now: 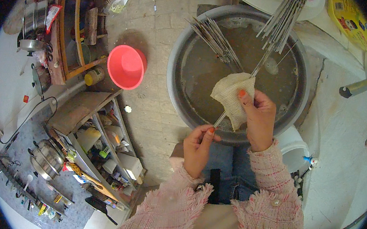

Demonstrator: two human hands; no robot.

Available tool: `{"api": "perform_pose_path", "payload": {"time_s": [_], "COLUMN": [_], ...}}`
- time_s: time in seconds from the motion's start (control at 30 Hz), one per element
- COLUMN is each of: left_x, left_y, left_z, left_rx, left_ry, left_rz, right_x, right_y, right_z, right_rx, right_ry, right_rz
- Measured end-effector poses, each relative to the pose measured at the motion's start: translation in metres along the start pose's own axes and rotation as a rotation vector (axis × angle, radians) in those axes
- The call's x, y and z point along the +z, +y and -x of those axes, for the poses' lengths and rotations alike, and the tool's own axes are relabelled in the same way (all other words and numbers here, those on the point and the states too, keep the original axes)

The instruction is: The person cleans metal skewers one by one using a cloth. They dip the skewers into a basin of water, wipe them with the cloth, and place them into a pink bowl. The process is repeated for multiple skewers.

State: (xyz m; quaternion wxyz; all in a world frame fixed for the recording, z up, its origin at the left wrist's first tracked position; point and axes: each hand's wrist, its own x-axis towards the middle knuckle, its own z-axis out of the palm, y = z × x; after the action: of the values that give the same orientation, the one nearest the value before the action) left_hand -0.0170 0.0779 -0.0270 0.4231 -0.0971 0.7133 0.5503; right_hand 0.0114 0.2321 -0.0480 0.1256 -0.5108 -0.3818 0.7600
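My left hand (199,149) pinches the near end of one or more thin skewers (220,118) between thumb and fingers. Around their middle, a cream mesh cloth (230,89) is gripped in my right hand (258,116), and the far ends stick out beyond it. Both hands are above the near part of a large metal basin (174,64) of murky brown water (203,83). A bundle of dark, dirty skewers (215,39) leans in the water at the far left. Another skewer bundle (283,21) overhangs the far right rim, its upper ends cut off by the picture's edge.
A pink plastic bucket (127,67) stands on the tiled floor left of the basin. A white bucket (294,148) is close by my right forearm. Farther left are a cluttered shelf unit (84,111) and a wooden rack (65,37). A metal tube (360,86) juts in at right.
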Motion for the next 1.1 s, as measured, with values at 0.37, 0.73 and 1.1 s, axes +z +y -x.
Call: {"api": "perform_pose_path", "payload": {"time_s": [0.37, 0.73, 1.1], "left_x": [-0.004, -0.004, -0.009], "left_y": [-0.001, -0.006, 0.000], "left_z": [-0.002, 0.005, 0.016], "left_rx": [-0.009, 0.019, 0.076], "left_ry": [0.020, 0.060, 0.063], "left_rz": [-0.035, -0.090, -0.126], "right_x": [-0.002, -0.001, -0.016], "right_y": [0.002, 0.002, -0.027], "right_z": [0.009, 0.006, -0.033], "right_rx": [0.073, 0.094, -0.024], "right_ry": [-0.129, -0.094, -0.017], "right_rz": [0.112, 0.021, -0.067]}}
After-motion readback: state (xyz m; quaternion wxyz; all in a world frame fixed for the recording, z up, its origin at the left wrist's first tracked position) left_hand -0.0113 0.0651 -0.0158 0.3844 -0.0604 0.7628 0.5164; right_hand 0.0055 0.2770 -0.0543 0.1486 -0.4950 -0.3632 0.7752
